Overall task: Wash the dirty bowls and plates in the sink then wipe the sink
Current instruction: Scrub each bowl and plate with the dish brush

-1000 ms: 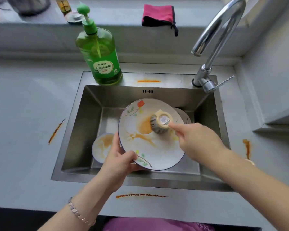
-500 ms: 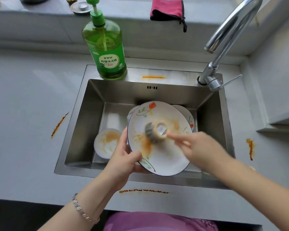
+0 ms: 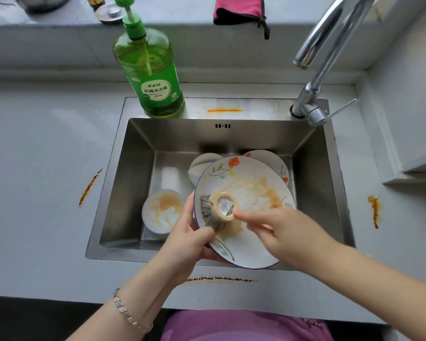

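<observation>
A white flowered plate [image 3: 253,193] smeared with brown sauce is held tilted over the steel sink [image 3: 133,183]. My left hand [image 3: 185,244] grips its lower left rim, thumb on the face. My right hand [image 3: 283,235] holds a scrubber [image 3: 219,212] with a cream handle and grey steel wool, pressed against the plate's lower left part. A small white bowl [image 3: 161,211] streaked with sauce sits on the sink floor at the left. Behind the plate, another bowl [image 3: 199,166] and a second flowered plate [image 3: 273,161] are partly hidden.
A green dish soap bottle [image 3: 153,70] stands on the sink's back rim at the left, the tap [image 3: 322,52] at the right. A pink cloth [image 3: 239,8] lies on the ledge. Orange sauce streaks [image 3: 217,279] mark the counter and sink rim.
My right hand has dragged the scrubber from the plate's middle down to its lower left, smearing the sauce. The plate has tilted and shifted slightly right in my left hand.
</observation>
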The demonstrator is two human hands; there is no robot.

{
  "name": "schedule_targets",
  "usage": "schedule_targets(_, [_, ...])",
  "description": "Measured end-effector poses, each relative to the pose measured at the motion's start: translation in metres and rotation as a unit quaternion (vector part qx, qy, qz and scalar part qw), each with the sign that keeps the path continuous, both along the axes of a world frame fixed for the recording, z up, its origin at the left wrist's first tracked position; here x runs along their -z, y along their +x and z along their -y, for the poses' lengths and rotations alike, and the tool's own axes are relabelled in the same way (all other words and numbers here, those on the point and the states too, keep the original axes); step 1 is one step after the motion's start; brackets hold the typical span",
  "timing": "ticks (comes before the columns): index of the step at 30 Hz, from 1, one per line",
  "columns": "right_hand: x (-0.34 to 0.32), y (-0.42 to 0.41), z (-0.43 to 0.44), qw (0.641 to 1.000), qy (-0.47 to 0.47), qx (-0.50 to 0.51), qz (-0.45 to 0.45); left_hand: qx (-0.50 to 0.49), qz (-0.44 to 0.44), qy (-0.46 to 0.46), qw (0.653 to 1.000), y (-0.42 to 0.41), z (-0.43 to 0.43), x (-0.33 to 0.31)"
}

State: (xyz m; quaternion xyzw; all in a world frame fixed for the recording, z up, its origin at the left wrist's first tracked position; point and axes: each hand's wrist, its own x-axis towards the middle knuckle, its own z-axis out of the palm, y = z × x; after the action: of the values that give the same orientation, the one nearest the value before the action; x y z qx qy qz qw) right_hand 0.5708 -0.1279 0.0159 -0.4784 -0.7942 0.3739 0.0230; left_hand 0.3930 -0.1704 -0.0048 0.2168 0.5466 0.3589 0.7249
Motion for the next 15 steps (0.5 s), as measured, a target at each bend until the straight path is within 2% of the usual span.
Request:
schedule_targets(3, [0.008,0.016,-0.034,0.992,0.025,0.106,0.059,0.002,0.010,-0.007,1.000,-0.002,0.001,-0.003])
schedule_targets(4, [0.008,0.017,-0.036,0.991,0.031,0.112,0.065,0.000,0.009,-0.006,1.000,-0.002,0.001,-0.003])
schedule_targets(8, [-0.002,-0.001,0.005,1.000,-0.005,-0.010,-0.004,-0.003,-0.009,0.013,1.000,-0.007,-0.001,-0.004])
schedule_targets(9, [0.000,0.004,-0.002,1.000,-0.005,-0.001,0.017,-0.003,-0.013,0.014,1.000,-0.009,-0.001,-0.005])
schedule_targets(12, [0.006,0.020,-0.032,0.990,0.039,0.112,0.077,0.006,-0.022,0.021,1.000,-0.013,-0.001,-0.007])
schedule_targets(13, [0.006,0.020,-0.030,0.991,0.048,0.103,0.071,0.010,-0.026,0.024,0.999,-0.013,-0.002,-0.007])
schedule_targets(15, [0.000,0.005,-0.008,0.999,0.040,0.025,0.017,0.021,-0.034,0.030,0.999,-0.011,-0.003,-0.007])
